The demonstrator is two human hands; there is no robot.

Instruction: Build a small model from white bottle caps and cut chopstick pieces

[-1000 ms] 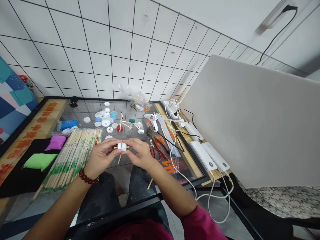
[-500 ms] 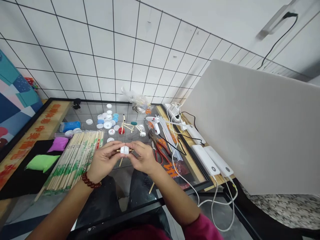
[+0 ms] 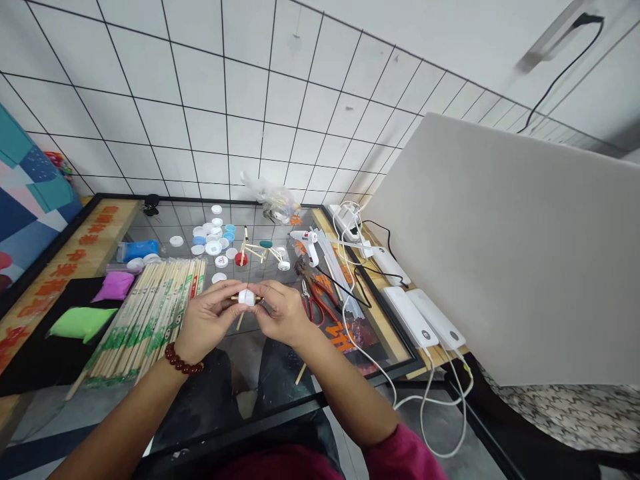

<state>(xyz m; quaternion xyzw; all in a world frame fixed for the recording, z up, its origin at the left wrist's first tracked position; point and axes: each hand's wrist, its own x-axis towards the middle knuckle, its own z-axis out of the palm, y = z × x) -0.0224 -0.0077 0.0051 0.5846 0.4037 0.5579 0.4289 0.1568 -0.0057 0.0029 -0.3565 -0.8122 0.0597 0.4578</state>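
Above the glass tabletop, two white bottle caps point(image 3: 247, 297) are held face to face between my hands, with a short wooden stick end poking out on each side. My left hand point(image 3: 213, 319) grips them from the left with thumb and fingers; a brown bead bracelet is on that wrist. From the right, my right hand point(image 3: 281, 311) pinches the same caps. Just beyond them stands a small bicycle-like model point(image 3: 263, 251) made of stick pieces, with a green oval seat and caps as wheels. Loose white and blue caps point(image 3: 213, 247) lie to its left.
Packed chopsticks point(image 3: 145, 320) lie at left beside green clay point(image 3: 83, 323), purple clay point(image 3: 114, 286) and blue clay point(image 3: 137, 251). To the right are a glue gun point(image 3: 306, 245), red-handled pliers point(image 3: 323, 300), glue sticks point(image 3: 345, 273), white cables and power banks point(image 3: 410, 319).
The two caps have come closer together, and the gap between them has narrowed to a thin line. Both hands remain on them. The view has shifted slightly.
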